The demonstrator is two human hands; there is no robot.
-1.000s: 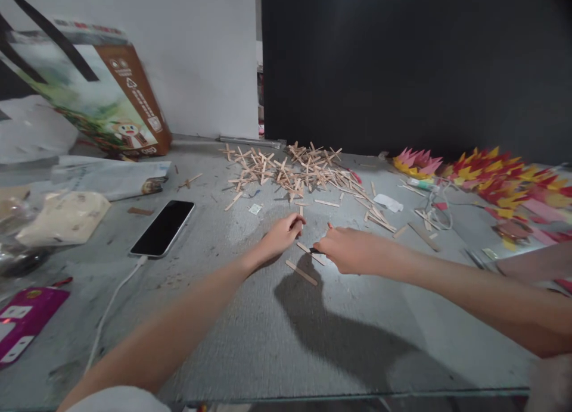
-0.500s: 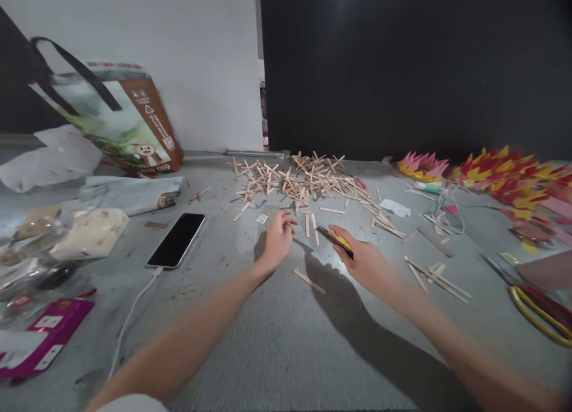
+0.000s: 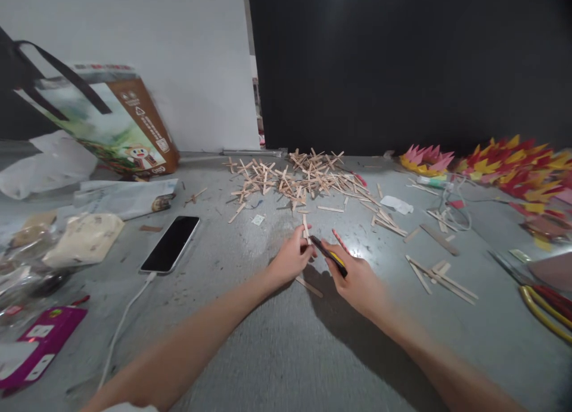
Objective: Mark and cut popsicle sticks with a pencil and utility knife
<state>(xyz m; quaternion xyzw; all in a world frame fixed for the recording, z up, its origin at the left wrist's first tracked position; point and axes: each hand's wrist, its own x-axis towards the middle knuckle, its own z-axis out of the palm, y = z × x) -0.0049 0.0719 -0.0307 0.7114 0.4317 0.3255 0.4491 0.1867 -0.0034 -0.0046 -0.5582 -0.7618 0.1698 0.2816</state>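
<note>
Near the middle of the table, my left hand [image 3: 292, 257] pinches light wooden sticks [image 3: 305, 224] that point away from me. My right hand [image 3: 357, 279] is closed round a black and yellow utility knife [image 3: 334, 258], whose front end is close beside the sticks at my left fingertips. Whether the knife touches them is too small to tell. A single loose stick [image 3: 309, 286] lies just below my left hand. Beyond both hands spreads a heap of crossed wooden sticks [image 3: 286, 183].
Left of my hands lie a phone [image 3: 170, 245] with a white cable, plastic packets and a purple box [image 3: 42, 343]; a shopping bag [image 3: 120, 123] stands behind. At right are loose sticks, scissors [image 3: 543, 308] and red, yellow and pink paper crowns [image 3: 513, 165].
My left hand has moved right and nearer to me and has taken hold of the sticks. The knife in my right hand has come close to them. The view has shifted slightly.
</note>
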